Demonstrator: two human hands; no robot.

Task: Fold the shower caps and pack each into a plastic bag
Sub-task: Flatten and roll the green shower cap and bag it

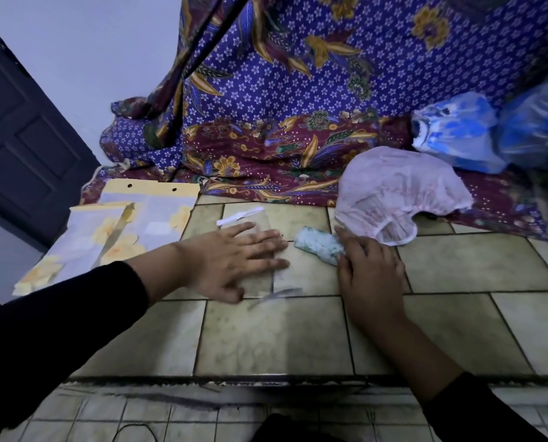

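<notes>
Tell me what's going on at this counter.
A person is packing shower caps on the tiled counter. The left hand lies flat on a clear plastic bag, pressing it down. The right hand holds a rolled green-printed shower cap, its free end pointing at the bag but not yet inside. A pink shower cap lies unfolded behind, against the batik cloth.

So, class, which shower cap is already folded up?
The green-printed cap held by the right grip: it is a tight roll, while the pale pink cap behind it lies open and unfolded.
</notes>
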